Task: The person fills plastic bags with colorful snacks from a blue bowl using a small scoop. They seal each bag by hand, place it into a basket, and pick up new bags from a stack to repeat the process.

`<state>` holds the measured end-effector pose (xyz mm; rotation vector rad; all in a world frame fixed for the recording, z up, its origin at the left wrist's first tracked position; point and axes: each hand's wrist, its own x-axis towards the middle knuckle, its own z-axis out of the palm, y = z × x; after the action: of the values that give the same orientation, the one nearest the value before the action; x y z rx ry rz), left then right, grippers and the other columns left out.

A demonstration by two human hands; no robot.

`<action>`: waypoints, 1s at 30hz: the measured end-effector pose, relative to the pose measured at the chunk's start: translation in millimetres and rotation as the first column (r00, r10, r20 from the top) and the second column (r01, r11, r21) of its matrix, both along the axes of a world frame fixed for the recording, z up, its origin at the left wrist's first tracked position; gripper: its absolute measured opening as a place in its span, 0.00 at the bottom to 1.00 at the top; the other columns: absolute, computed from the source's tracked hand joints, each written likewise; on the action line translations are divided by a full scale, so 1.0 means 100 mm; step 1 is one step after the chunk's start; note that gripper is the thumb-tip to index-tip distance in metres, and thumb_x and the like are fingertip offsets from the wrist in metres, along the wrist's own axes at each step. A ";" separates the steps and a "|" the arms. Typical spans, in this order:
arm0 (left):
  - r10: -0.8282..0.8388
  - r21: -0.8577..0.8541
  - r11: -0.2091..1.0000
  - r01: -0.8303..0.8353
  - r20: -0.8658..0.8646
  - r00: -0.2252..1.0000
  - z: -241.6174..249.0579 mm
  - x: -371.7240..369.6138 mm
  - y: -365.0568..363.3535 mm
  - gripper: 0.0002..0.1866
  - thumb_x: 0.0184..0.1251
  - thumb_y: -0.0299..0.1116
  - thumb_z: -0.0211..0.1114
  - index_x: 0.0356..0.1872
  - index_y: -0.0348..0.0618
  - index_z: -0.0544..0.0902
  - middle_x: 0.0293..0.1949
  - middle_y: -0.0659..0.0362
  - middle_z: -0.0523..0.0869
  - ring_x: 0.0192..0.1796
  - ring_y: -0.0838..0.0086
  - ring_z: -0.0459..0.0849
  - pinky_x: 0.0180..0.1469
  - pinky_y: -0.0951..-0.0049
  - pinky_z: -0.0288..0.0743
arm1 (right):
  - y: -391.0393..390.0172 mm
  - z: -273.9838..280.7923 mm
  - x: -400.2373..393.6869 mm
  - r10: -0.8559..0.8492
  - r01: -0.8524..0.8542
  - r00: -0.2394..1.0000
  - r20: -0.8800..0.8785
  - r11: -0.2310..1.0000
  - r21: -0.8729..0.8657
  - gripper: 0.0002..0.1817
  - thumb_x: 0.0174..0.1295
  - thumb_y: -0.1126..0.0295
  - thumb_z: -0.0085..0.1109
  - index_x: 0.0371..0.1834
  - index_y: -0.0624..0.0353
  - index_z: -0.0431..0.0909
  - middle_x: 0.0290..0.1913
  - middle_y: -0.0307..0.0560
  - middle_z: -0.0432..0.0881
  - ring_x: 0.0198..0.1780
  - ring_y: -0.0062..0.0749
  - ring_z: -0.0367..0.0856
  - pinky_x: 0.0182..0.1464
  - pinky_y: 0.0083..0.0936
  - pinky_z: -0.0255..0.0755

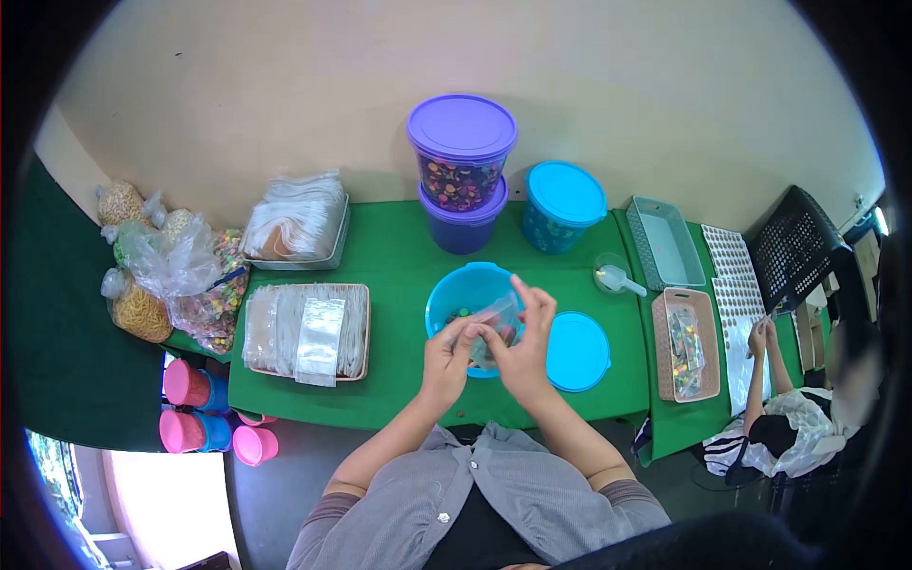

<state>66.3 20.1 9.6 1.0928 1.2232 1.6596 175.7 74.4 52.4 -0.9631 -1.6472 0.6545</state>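
My left hand (445, 364) and my right hand (524, 353) meet over a blue tub (437, 293). Between them is a small clear plastic bag (501, 312), pinched by the thumb and fingers of each hand. Some fingers of my right hand stretch upward. Small colourful pieces show in the tub below, partly hidden by my hands and the bag. Whether the bag has anything in it I cannot make out. A round blue lid (579, 351) lies flat to the right of the tub.
Flat clear bags fill a basket (365, 332) on the left; another basket (334, 249) stands behind. Lidded purple tubs (463, 166) are stacked at the back beside a blue one (564, 209). A scoop (622, 280) and pink basket (663, 347) lie right. Another person's hands (760, 334) work far right.
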 end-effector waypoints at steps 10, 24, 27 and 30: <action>0.072 -0.153 0.988 -0.022 0.329 0.942 -0.08 -0.02 0.09 0.26 0.80 0.48 0.46 0.60 0.33 0.74 0.52 0.48 0.84 0.53 0.62 0.85 0.51 0.63 0.82 | 0.31 -0.42 0.70 0.367 -0.453 0.891 -0.266 0.710 -0.539 0.17 0.74 0.60 0.51 0.36 0.63 0.81 0.30 0.37 0.78 0.35 0.18 0.73 0.40 0.21 0.69; -0.344 -0.256 0.714 0.652 0.683 0.644 -0.58 0.31 0.26 0.23 0.71 0.42 0.62 0.62 0.42 0.72 0.56 0.55 0.80 0.58 0.68 0.81 0.58 0.59 0.79 | 0.32 -0.71 1.19 0.264 -0.162 0.963 0.048 0.715 -0.680 0.25 0.73 0.56 0.52 0.20 0.64 0.73 0.16 0.33 0.65 0.22 0.17 0.60 0.23 0.27 0.56; -0.243 -0.320 0.715 0.622 0.721 0.649 -0.50 0.37 0.29 0.21 0.68 0.34 0.66 0.59 0.40 0.74 0.52 0.58 0.83 0.55 0.70 0.83 0.56 0.62 0.81 | 0.28 -0.78 1.20 0.340 -0.135 0.931 0.136 0.663 -0.736 0.24 0.73 0.54 0.51 0.23 0.61 0.75 0.18 0.32 0.69 0.22 0.16 0.62 0.23 0.23 0.57; -0.274 -0.286 0.735 0.615 0.704 0.656 -0.64 0.34 0.38 0.20 0.68 0.31 0.65 0.59 0.41 0.73 0.53 0.57 0.82 0.55 0.69 0.83 0.56 0.62 0.80 | 0.25 -0.75 1.16 0.193 -0.287 0.957 -0.217 0.507 -0.813 0.17 0.71 0.56 0.56 0.33 0.60 0.77 0.23 0.35 0.75 0.23 0.17 0.71 0.24 0.19 0.65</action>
<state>100.6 58.0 -54.3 0.3929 0.7602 1.0501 292.0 98.9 -22.8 -1.3374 -1.3443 1.7859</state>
